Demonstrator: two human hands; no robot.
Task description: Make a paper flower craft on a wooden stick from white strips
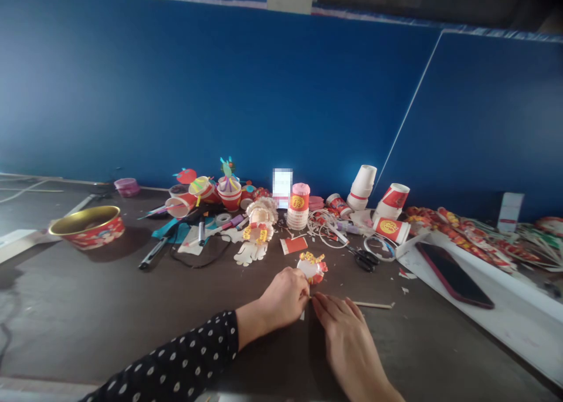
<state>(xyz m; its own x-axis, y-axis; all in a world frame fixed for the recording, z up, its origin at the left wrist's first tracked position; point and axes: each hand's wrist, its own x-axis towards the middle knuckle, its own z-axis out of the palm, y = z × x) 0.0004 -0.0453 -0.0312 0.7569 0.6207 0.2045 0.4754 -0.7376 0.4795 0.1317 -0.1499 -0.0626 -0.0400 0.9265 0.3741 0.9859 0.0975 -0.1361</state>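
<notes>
My left hand (287,296) is closed in a pinch at the near edge of a small cut paper cup (310,269), white inside with curled red and yellow strips. A narrow pale piece runs from the cup down to its fingertips. Beside it my right hand (345,331) lies flat, fingers stretched out and close together. From beneath those fingers a thin pale stick (375,305) sticks out to the right along the table; its other end is hidden. Just beyond the hands lies a red paper piece (294,245).
Behind stand a cup stack (298,217), white cups (361,186) and a phone-like lit screen (282,186). Black scissors (366,260) lie right of the hands. A dark phone (455,274) rests in a white tray (519,331). A gold-lined bowl (94,237) stands left.
</notes>
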